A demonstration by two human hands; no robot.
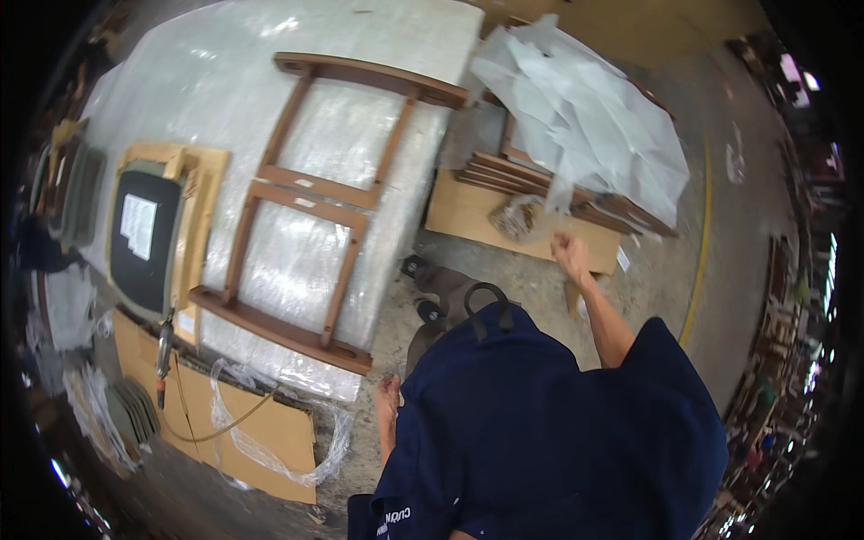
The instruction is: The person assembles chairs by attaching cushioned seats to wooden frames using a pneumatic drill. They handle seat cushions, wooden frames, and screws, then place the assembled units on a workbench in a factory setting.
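My right hand [571, 256] reaches out over cardboard beside a stack of brown wooden parts [513, 175]. Its fingers are closed, and whatever they may hold is too small to make out. Just left of it lies a clear plastic bag [517, 218] of small brown pieces. Low at my side hangs my left hand [388, 396], fingers curled, with nothing visible in it, near the edge of the wrapped table. Two brown wooden frames [300, 200] lie end to end on that table, each with a curved rail at its outer end.
Clear film covers the table [180, 81]. A dark padded panel [144, 236] rests in a wooden jig at left, with a power driver [164, 360] and hose nearby. White foam sheeting [594, 117] drapes the stack. Cardboard [261, 441] and loose plastic lie lower left. A yellow line [705, 243] crosses the floor.
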